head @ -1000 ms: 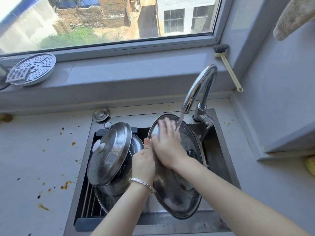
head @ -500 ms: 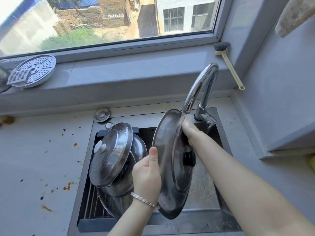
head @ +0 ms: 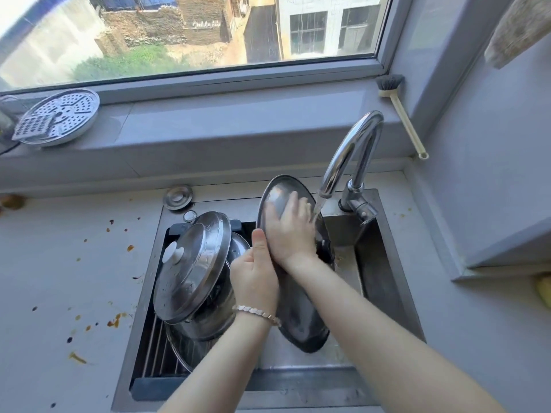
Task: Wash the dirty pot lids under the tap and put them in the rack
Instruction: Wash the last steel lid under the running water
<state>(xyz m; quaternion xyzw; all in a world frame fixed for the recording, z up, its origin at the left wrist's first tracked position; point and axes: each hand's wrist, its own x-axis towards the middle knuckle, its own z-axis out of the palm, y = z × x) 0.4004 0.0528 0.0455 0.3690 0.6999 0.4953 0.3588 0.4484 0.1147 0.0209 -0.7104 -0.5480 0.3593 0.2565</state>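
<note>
Just two hands (head: 255, 278) (head: 290, 234) — one lid (head: 301, 320), one tap (head: 351, 147)

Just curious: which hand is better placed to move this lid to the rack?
Probably the left hand: it grips the lid by its edge beside the rack; right hand lies flat on it.

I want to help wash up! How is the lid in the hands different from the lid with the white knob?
The held lid sits under the running tap, gripped by the left hand, rubbed by the flat right hand; the white-knob lid leans in the rack, untouched. The held lid shows its inner side, a dark knob behind; the white-knob lid shows its top. Both are round, shiny metal.
</note>
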